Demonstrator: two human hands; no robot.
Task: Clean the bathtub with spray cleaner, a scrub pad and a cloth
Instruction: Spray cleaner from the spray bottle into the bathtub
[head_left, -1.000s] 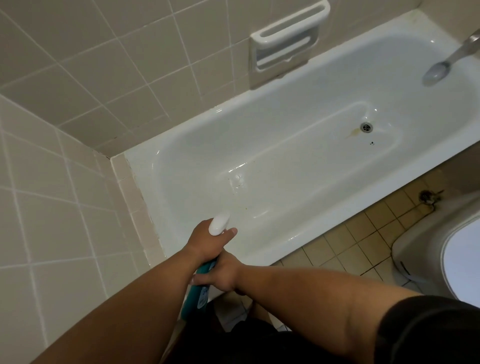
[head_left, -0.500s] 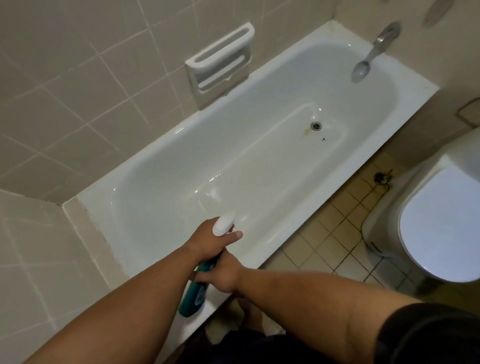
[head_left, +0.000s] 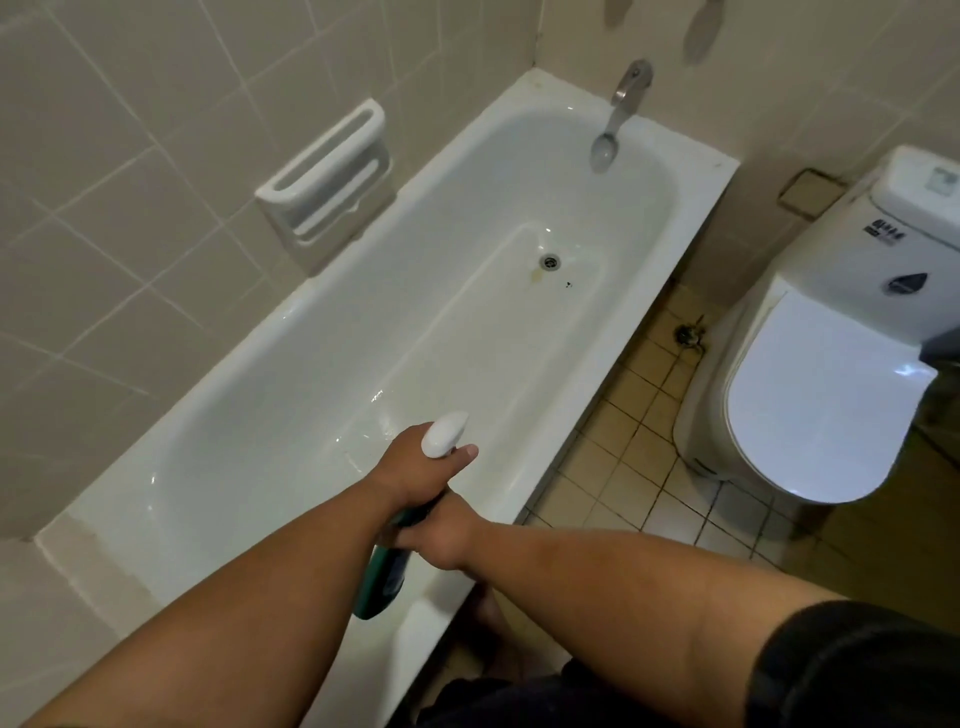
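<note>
One white bathtub (head_left: 311, 405) fills the corner of the tiled walls, with a closed toilet (head_left: 810, 395) near its front rim and a white soap holder (head_left: 327, 176) set in the wall above its back rim. Over the tub's nearer end a spray bottle (head_left: 387, 571), green with a white head, is held tilted; the left hand (head_left: 415, 467) is wrapped round its neck and the right hand (head_left: 441, 535) curls round the green body. A metal spout (head_left: 618, 114) hangs over the tub's farther end, the drain (head_left: 549, 261) on its floor there.
</note>
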